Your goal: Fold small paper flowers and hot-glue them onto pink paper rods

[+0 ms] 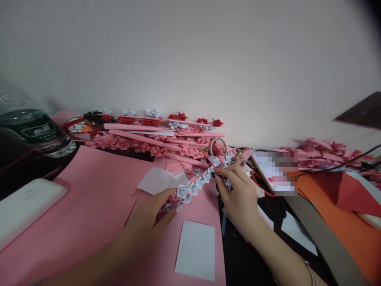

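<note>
A branch of folded white paper flowers (196,186) slants up from lower left to upper right above the pink paper sheet. My left hand (149,216) is closed around its lower end, where some pinkish flowers show beside the white ones. Near the upper end, my right hand (239,194) pinches the branch with thumb and forefinger. Something small and dark shows at those fingertips, too small to name. Under the branch lies a white paper rectangle (195,250), and left of it rests a creased white paper piece (156,180).
Pink paper stems with flowers (149,133) lie along the wall. A tape roll (218,147) stands behind the branch. A water bottle (32,127) and white power bank (31,208) are left; a lit phone (268,171), orange paper (324,214) and black cable (342,165) are right.
</note>
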